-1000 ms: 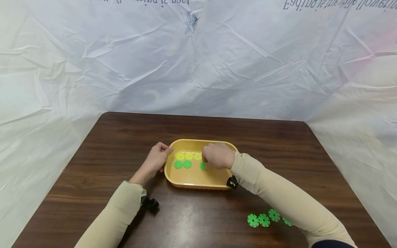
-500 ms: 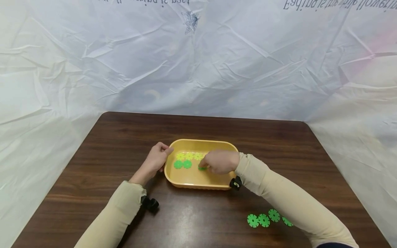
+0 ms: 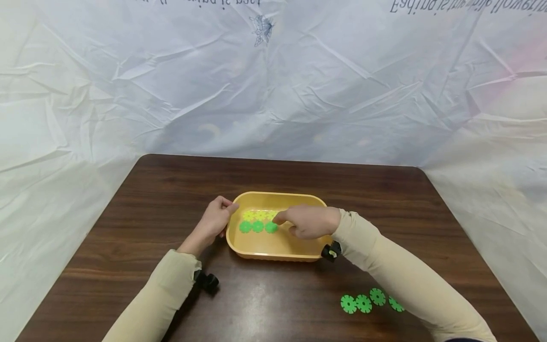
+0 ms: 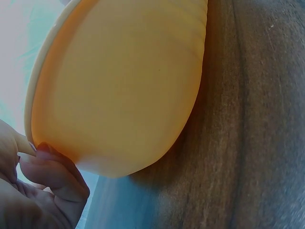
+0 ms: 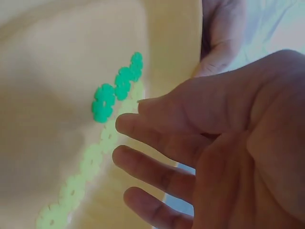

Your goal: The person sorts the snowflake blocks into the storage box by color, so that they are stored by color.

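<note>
My left hand [image 3: 215, 217] pinches the left rim of a yellow plastic tray [image 3: 273, 254] between thumb and curled fingers; the left wrist view shows the tray's outer wall [image 4: 119, 95] beside them. Inside the tray, a row of green notched discs [image 3: 258, 226] lies in front of a row of yellow notched discs [image 3: 260, 215]. My right hand [image 3: 307, 222] hovers inside the tray over the right end of both rows. Its fingers [image 5: 147, 164] are spread loosely with nothing between them, close to the third green disc [image 5: 103, 103]. The hand hides part of the yellow row in the head view.
Several more green discs [image 3: 363, 303] lie on the dark wooden table [image 3: 256, 304] at the front right, partly covered by the right sleeve [image 3: 397, 266]. Behind the table hangs a pale printed cloth [image 3: 273, 95]. A black wrist camera [image 3: 207, 281] sits at the left cuff.
My right hand pressed the third green disc, slid it left against the other two, then let go and lifted slightly. The left hand has stayed at the tray rim.
</note>
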{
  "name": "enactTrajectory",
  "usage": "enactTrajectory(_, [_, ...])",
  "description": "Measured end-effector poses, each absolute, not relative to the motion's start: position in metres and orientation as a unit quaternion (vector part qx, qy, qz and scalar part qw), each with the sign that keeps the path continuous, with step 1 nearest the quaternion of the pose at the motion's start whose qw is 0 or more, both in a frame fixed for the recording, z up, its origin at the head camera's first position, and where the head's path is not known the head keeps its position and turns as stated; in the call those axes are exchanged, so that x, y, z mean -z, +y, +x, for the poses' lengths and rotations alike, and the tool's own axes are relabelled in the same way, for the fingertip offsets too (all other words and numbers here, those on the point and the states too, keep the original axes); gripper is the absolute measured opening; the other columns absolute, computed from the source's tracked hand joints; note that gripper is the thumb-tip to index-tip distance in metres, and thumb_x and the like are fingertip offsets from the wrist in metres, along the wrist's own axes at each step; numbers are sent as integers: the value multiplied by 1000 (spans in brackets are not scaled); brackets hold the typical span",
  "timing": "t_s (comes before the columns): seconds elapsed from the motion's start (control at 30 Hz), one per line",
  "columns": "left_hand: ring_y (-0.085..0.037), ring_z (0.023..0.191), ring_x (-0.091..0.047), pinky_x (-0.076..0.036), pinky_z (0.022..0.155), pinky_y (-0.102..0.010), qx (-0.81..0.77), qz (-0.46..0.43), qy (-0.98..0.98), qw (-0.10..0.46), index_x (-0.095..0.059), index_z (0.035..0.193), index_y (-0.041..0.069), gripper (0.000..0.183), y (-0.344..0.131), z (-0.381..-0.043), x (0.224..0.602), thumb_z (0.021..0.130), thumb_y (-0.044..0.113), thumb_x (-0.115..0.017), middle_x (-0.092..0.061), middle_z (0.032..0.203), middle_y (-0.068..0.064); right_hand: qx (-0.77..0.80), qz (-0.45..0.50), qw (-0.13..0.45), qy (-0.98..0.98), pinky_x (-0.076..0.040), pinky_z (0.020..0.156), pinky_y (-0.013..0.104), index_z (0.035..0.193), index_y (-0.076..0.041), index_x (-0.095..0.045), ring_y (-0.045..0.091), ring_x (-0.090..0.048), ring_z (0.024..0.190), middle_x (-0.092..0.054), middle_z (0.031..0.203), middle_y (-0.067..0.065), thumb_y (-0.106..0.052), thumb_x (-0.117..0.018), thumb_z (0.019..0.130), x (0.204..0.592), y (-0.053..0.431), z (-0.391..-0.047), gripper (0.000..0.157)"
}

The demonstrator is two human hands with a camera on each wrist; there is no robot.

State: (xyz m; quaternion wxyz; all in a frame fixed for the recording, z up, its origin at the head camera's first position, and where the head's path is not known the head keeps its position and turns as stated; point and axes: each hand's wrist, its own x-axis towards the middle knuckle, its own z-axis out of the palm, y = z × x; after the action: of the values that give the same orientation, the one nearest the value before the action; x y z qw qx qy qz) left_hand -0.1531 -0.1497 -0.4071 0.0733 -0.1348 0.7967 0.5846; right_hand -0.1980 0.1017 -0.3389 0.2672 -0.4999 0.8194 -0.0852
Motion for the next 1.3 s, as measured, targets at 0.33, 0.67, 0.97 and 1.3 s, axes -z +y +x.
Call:
enactTrajectory(0.33, [-14, 38, -38, -37, 37, -26, -584, -134, 797, 71, -47, 113, 0, 28, -150, -153, 408, 102, 25, -51, -51, 76, -12, 165, -447, 175, 861, -48, 95, 40, 139, -4, -49, 22, -57, 119, -58, 133, 8, -12, -55, 99, 328, 136, -194, 40])
enactTrajectory(0.67, [-13, 39, -37, -36, 37, -26, -585, -133, 797, 70, -47, 113, -1, 28, -149, -153, 408, 102, 24, -50, -52, 77, -14, 237, -362, 59, 900, -53, 70, 30, 117, -10, -63, 11, -64, 86, -68, 100, -2, -16, -60, 98, 321, 193, -187, 20])
enactTrajectory(0.97, [-13, 39, -38, -36, 37, -25, -584, -138, 797, 67, -47, 113, -1, 28, -150, -153, 408, 102, 25, -51, -52, 75, -12, 126, -287, 136, 940, -48, 62, 30, 102, -14, -65, 6, -55, 70, -61, 83, -8, -32, -74, 87, 336, 248, -173, 25])
enactTrajectory(1.3, [-13, 38, -38, -36, 36, -25, -584, -134, 798, 69, -47, 113, -2, 28, -150, -154, 409, 102, 24, -51, -52, 74, -12, 42, -211, 238, 947, -44, 55, 35, 97, -15, -55, 17, -50, 62, -54, 78, -2, -36, -94, 54, 372, 278, -154, 62])
